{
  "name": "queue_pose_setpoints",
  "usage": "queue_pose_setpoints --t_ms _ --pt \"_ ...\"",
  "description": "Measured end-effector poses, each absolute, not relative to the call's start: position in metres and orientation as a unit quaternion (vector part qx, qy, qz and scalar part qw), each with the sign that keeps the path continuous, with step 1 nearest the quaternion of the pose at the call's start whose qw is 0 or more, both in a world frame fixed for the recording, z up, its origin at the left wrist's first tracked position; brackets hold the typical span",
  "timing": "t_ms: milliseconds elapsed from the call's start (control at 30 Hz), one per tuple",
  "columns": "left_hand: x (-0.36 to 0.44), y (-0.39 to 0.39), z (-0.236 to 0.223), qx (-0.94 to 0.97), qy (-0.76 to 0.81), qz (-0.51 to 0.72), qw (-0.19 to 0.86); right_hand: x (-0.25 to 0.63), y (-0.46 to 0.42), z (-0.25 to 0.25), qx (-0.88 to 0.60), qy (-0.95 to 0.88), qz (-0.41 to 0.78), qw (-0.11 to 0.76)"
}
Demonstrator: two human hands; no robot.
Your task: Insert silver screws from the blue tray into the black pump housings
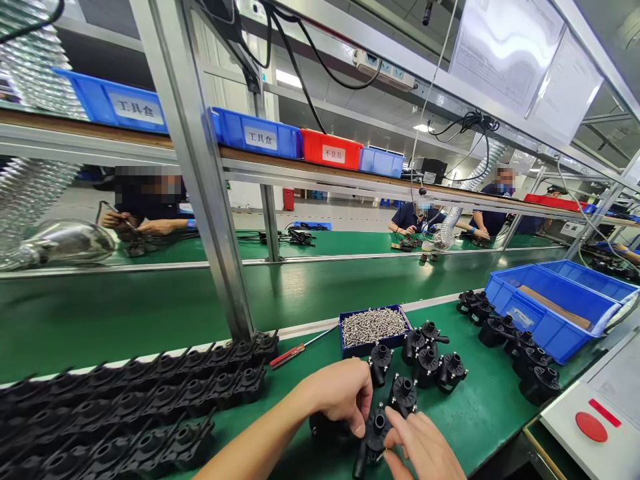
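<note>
From where I stand, the head view shows the black round plastic housing with a short upright spout (379, 430) at the near edge of the green tabletop (490, 410), right between the person's two bare hands. The left hand (345, 393) comes in from the left, its curled fingers at the housing's left side; I can't tell how firmly its grip is closed. The right hand (425, 443) reaches in from the near right, fingertips at the other side by a small silver screw (381, 457); whether its grip is clamped on that screw I can't tell. Just beyond stand more black housings (427, 363), and past them a shallow dark-blue tray heaped with silver screws (375, 328). A screwdriver with a red handle (289, 355) lies left of the tray, its shaft pointing towards it. Rows of black plastic parts (115, 407) fill the left side. Over to the right, further black housings (520, 350) line up beside a big blue plastic bin (555, 307). Across the way, people (153, 207) work at another green bench (345, 245).
</note>
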State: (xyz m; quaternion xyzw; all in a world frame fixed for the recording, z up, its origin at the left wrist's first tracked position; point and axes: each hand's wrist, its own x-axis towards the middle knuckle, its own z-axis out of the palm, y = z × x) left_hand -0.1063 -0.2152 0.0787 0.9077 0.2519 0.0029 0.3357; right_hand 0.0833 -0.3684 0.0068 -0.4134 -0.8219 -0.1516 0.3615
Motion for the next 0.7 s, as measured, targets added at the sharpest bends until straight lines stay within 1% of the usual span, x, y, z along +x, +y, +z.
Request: queue_pose_setpoints --t_ms 100,267,367,433,533,600,700 --pt "-0.106 -0.213 0.074 0.908 0.261 0.019 0.326 0.077 -0.365 0.009 -0.403 -0.829 -0.169 0.349" --pt "-0.1 -0.214 0.068 0.918 0.269 -0.001 0.292 0.073 -0.36 0.004 -0.379 -0.841 -0.218 0.318" --pt "-0.099 -0.215 0.07 0.915 0.281 -0.002 0.291 0.07 -0.356 0.004 -0.349 -0.849 -0.241 0.314" --pt "-0.102 -0.214 0.074 0.903 0.286 0.008 0.321 0.07 -0.355 0.004 -0.327 -0.855 -0.243 0.32" --pt "-0.112 -0.211 0.086 0.871 0.293 0.042 0.393 0.079 -0.357 -0.001 -0.32 -0.843 -0.259 0.347" --pt "-0.119 -0.208 0.094 0.854 0.289 0.072 0.427 0.089 -0.36 -0.012 -0.362 -0.81 -0.281 0.366" --pt "-0.125 -0.207 0.1 0.844 0.286 0.097 0.444 0.097 -0.363 -0.038 -0.463 -0.746 -0.29 0.382"
